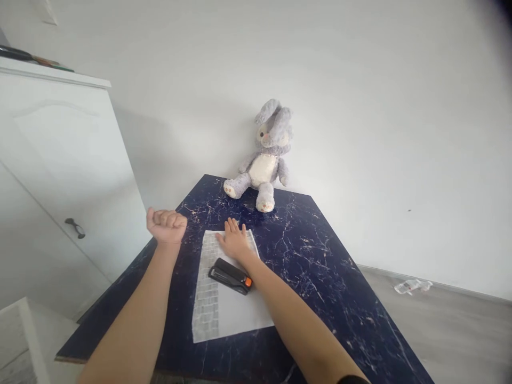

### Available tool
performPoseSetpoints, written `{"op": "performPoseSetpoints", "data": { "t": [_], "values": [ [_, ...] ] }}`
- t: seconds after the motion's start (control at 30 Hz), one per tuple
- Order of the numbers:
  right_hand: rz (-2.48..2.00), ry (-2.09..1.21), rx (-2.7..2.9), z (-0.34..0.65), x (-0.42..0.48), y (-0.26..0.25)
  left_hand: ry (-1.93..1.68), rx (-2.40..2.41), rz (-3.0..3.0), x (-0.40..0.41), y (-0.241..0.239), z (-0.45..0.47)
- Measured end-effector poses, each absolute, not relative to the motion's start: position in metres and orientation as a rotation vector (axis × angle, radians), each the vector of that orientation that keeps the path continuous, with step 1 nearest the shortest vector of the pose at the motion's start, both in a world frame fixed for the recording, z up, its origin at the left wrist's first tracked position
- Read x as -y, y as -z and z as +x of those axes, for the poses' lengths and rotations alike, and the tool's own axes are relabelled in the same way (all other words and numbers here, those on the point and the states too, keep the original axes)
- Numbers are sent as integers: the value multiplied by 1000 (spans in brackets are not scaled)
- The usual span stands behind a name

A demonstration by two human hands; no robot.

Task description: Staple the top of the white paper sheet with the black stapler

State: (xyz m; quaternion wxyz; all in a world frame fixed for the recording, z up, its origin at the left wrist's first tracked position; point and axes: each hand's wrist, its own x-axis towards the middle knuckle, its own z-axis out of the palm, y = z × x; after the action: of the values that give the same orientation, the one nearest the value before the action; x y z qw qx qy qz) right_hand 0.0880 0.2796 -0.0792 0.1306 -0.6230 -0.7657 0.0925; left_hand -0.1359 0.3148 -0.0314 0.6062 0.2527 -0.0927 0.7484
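My left hand (166, 226) is a closed fist, raised above the left edge of the table, and no object shows in it. Fingers spread, my right hand (233, 240) lies flat on the far end of a white sheet of paper (240, 312) with a grey brick-like pattern down its left side. A black stapler (230, 276) with an orange end rests on the sheet, just nearer to me than the right hand and beside the right forearm. The sheet's right edge is partly hidden under that forearm.
The sheet lies on a dark blue marbled table (320, 277). At its far end a grey plush rabbit (264, 165) sits against the white wall. A white cabinet (60, 160) stands to the left. Some clear plastic (412, 287) lies on the floor at right.
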Motion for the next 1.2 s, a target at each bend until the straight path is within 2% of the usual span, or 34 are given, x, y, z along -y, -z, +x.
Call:
{"op": "performPoseSetpoints", "data": {
  "t": [0.1,0.27,0.5,0.63,0.87,1.0,1.13,1.2],
  "values": [
    [-1743,-307,2245,44,-294,75,-1904,332,567,-313,36,-156],
    [-1470,-265,2336,35,-294,60,-1776,274,638,-313,40,-152],
    [-1142,-413,2549,82,-250,58,-1765,130,638,-311,37,-148],
    [-1146,-462,2604,123,-227,52,-1719,65,655,-310,40,-145],
    [-1143,-596,2519,208,-181,31,-1439,-27,718,-314,55,-124],
    [-1155,-523,2492,225,-187,56,-1177,-217,861,-315,63,-100],
    [-1397,-172,2300,230,-204,86,-1016,-413,1045,-305,70,-78],
    [-1453,-105,2159,233,-203,88,-940,-501,1216,-301,74,-70]
  ]
}}
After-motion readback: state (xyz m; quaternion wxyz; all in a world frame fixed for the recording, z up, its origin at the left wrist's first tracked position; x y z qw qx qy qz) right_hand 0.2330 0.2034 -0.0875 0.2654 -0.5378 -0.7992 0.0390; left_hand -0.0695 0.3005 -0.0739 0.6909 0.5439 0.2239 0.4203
